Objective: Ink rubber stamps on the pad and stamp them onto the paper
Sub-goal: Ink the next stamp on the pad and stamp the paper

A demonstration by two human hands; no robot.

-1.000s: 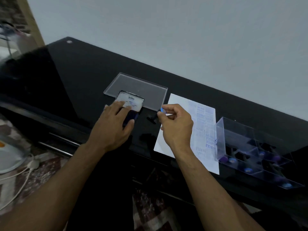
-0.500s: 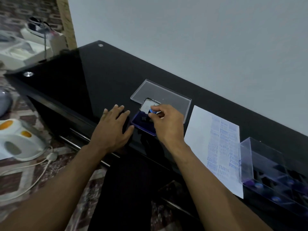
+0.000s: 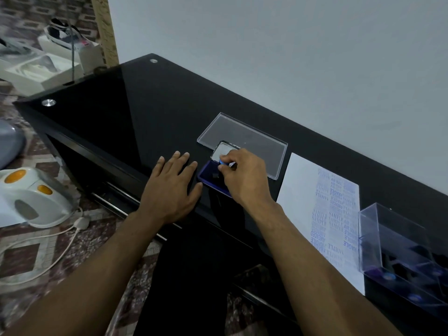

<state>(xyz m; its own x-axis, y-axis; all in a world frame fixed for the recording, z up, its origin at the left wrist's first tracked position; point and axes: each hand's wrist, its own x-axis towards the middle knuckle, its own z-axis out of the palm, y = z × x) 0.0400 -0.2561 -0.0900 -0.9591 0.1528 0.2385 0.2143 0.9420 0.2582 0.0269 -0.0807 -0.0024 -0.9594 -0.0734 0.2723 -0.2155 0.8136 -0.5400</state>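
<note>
Right hand [image 3: 244,177]: fingers pinching a blue-topped rubber stamp [image 3: 222,162], holding it over the open blue ink pad [image 3: 210,176]. Left hand [image 3: 171,184]: lying flat with fingers straight on the black glass tabletop [image 3: 135,112], just beside the pad. Stamped paper [image 3: 322,209]: sitting right of the pad, touching a clear stamp box [image 3: 397,248]. Clear lid [image 3: 242,144]: lying behind the pad.

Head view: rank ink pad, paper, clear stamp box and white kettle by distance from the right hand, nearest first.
From the right hand:
1. Ink pad, directly under the fingers, which hold a stamp over it.
2. Paper, just to its right on the table.
3. Clear stamp box, beyond the paper at the right edge.
4. White kettle, on the floor at far left.
</note>
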